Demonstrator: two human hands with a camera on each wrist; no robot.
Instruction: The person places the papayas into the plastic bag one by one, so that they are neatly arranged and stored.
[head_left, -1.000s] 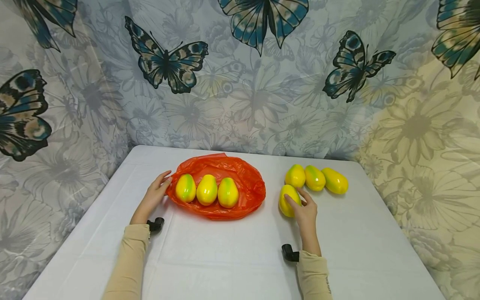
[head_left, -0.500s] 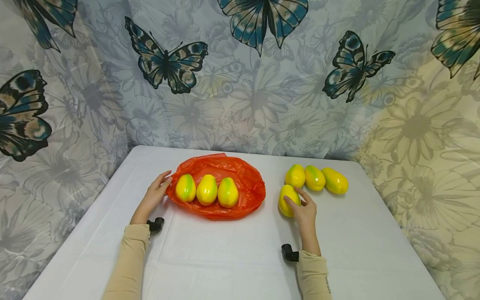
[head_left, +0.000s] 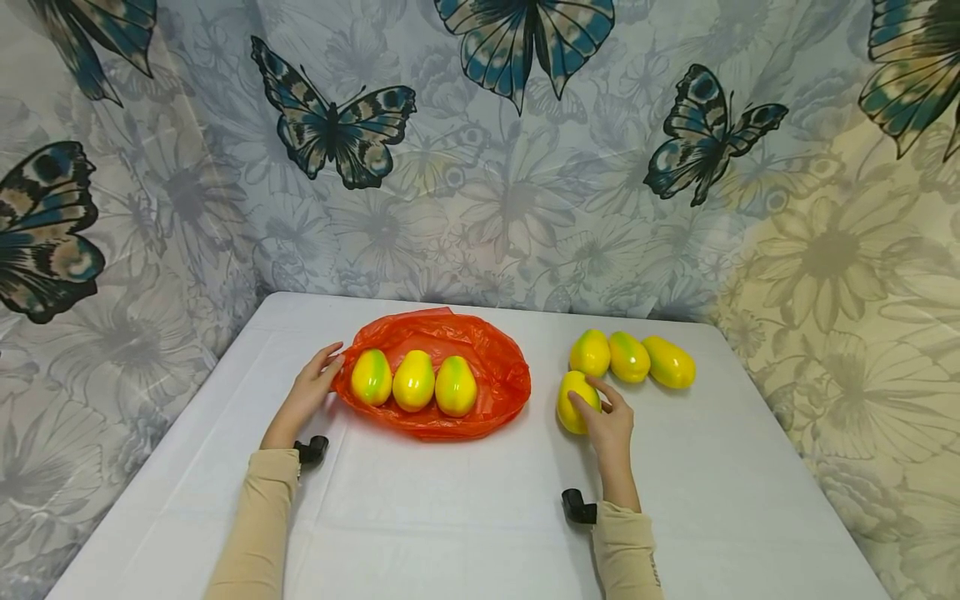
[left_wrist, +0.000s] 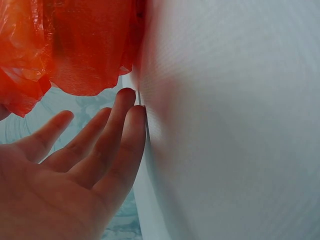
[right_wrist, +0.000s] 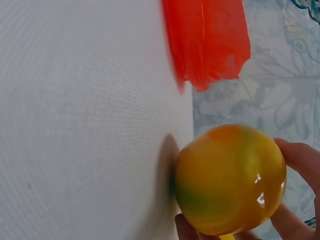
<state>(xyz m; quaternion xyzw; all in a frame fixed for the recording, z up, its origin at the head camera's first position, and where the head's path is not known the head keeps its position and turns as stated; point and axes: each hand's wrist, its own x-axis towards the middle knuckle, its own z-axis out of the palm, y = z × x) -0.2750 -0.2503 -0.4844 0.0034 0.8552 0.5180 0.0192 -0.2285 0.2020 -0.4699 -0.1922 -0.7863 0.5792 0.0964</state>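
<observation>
Orange plastic, a crumpled bag (head_left: 442, 375), lies on the white table (head_left: 450, 517) with three yellow-green mangoes (head_left: 414, 381) in a row on it. The left hand (head_left: 307, 396), fingers straight and relaxed, rests at the bag's nine o'clock edge and holds nothing. At the bag's three o'clock, the right hand (head_left: 611, 425) curls thumb and fingers round a fourth mango (head_left: 573, 398) on the table. Three more mangoes (head_left: 630, 357) lie together at that mango's one o'clock.
</observation>
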